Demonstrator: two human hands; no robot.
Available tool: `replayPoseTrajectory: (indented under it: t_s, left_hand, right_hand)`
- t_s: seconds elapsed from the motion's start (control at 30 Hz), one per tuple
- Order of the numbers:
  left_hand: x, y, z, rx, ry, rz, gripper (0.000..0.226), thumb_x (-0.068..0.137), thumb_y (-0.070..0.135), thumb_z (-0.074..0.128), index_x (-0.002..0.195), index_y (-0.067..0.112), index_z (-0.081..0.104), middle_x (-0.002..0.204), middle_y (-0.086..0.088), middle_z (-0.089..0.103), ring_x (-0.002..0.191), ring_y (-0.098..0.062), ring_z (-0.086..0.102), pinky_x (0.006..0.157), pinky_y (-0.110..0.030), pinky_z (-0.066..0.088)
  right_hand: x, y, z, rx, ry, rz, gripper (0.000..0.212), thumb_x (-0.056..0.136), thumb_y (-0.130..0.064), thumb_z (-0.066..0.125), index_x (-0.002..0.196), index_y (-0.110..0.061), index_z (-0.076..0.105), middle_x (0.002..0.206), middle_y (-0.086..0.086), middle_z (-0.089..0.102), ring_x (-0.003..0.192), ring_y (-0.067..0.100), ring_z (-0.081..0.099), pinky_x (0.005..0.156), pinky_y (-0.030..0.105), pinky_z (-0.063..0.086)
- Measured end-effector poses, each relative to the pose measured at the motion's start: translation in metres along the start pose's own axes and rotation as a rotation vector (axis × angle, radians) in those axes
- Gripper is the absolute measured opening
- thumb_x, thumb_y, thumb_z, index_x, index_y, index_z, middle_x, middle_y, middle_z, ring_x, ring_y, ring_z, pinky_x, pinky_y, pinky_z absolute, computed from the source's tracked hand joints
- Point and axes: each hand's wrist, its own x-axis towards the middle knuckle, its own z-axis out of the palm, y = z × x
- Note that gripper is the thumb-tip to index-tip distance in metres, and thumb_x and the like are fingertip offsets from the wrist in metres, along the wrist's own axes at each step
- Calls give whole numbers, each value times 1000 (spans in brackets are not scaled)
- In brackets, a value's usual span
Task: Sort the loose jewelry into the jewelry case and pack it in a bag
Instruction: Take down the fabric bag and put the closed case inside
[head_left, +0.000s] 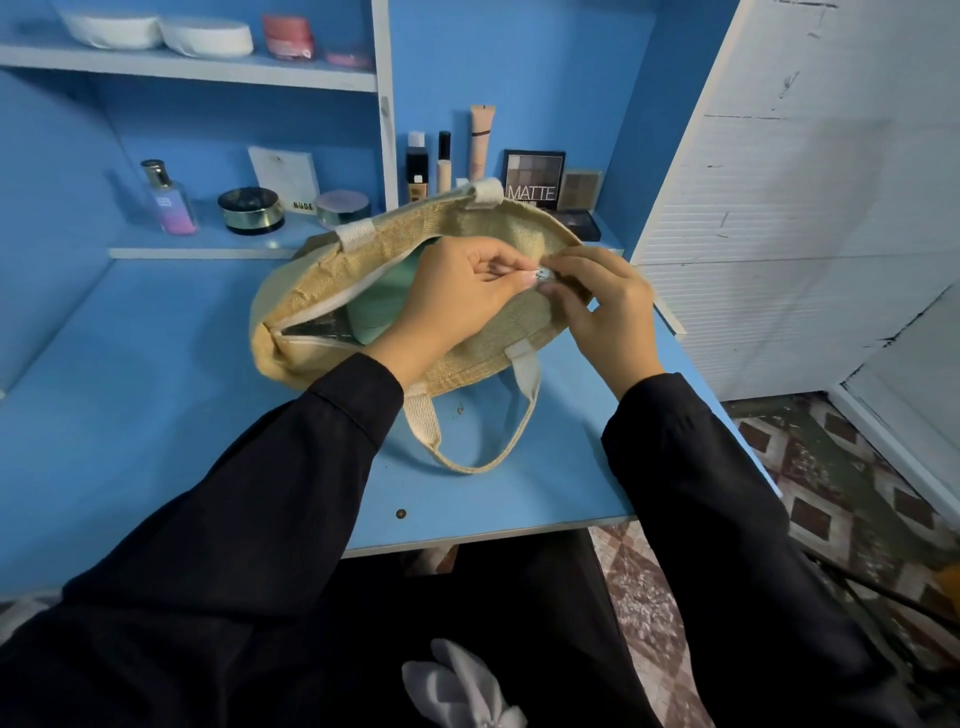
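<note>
A tan jute bag (483, 343) with white webbing handles lies on the blue desk (156, 395), its zipper open along the top. Inside the opening shows a mint-green jewelry case (384, 306). My left hand (457, 301) and my right hand (602, 312) meet at the right end of the zipper. Both pinch the small metal zipper pull (541, 275) and the fabric around it. No loose jewelry is visible.
Cosmetics stand at the back of the desk: a perfume bottle (169, 200), round jars (251, 210), foundation tubes (441, 161) and eyeshadow palettes (534, 179). A white louvred door (779, 208) rises at the right. The desk's front edge is near my lap.
</note>
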Motion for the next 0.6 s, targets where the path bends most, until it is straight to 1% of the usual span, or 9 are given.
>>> replayPoseTrajectory:
  t_s: [0.13, 0.2, 0.27, 0.37, 0.47, 0.6]
  left_hand:
    - [-5, 2, -9, 3, 48, 5, 12, 81, 9, 78, 91, 15, 76, 82, 5, 74, 76, -10, 71, 73, -19, 57]
    - [-10, 0, -20, -8, 83, -23, 12, 81, 9, 78, 91, 15, 76, 83, 5, 75, 75, -7, 71, 72, -18, 55]
    - [-18, -2, -33, -6, 122, -42, 12, 80, 11, 79, 91, 15, 76, 84, 5, 75, 77, -7, 71, 74, -19, 56]
    - [-27, -1, -55, -21, 166, -78, 13, 79, 12, 80, 87, 20, 75, 83, 7, 75, 79, -10, 72, 76, -21, 56]
    - [-33, 2, -80, 1, 193, -99, 16, 77, 12, 81, 84, 25, 74, 83, 7, 75, 77, -10, 72, 76, -21, 56]
    - [-41, 5, -112, 60, 228, -134, 15, 76, 16, 83, 83, 26, 75, 82, 8, 75, 77, -7, 71, 76, -20, 56]
  right_hand:
    - [1, -2, -3, 39, 53, 12, 11, 86, -5, 70, 97, -3, 73, 99, 7, 69, 94, 15, 63, 84, 20, 49]
    - [2, -4, -5, 56, 64, 10, 11, 86, -6, 69, 96, -2, 73, 99, 7, 69, 93, 16, 63, 83, 22, 50]
    - [3, -7, -7, 64, 63, -5, 10, 86, -6, 69, 95, -1, 73, 98, 8, 69, 91, 16, 64, 82, 23, 51]
    - [8, -13, -10, 77, 69, 0, 10, 86, -6, 70, 94, 0, 72, 97, 9, 69, 88, 14, 62, 80, 16, 47]
    - [12, -18, -12, 96, 81, 5, 10, 86, -6, 71, 93, 0, 72, 95, 4, 67, 83, 9, 58, 79, 11, 43]
    - [15, -26, -11, 116, 80, -13, 11, 86, -7, 72, 94, 0, 72, 93, -1, 63, 78, 9, 55, 75, 13, 43]
